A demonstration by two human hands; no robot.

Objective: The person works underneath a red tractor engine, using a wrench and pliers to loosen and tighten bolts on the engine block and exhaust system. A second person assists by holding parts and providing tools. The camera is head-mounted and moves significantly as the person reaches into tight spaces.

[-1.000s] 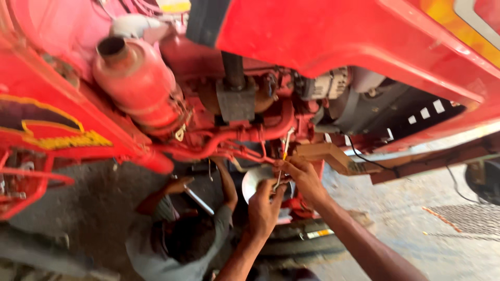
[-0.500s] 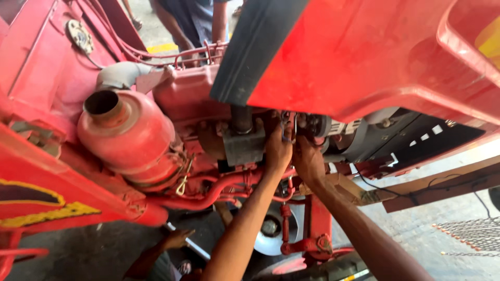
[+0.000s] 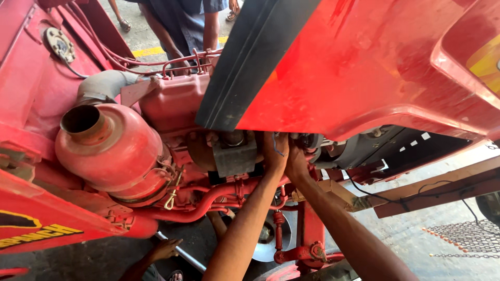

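Under the red hood edge, at twelve o'clock from your forearms, your left hand (image 3: 275, 151) and right hand (image 3: 296, 158) press together on the engine fitting (image 3: 307, 141); their grip is hidden.

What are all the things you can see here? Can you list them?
Raised cab panel: one, red, top right.
Canister: one, red, round, open spout, left.
Pipe: one, red, curved, below the canister.
Engine block: one, red, centre.
Co-worker's hand: one, bottom, on a metal bar.
Standing person: one, blue clothes, top.
Chain: one, grey, on the floor at right.
Left hand: under the panel's edge, fingers hidden.
Right hand: beside it, touching.
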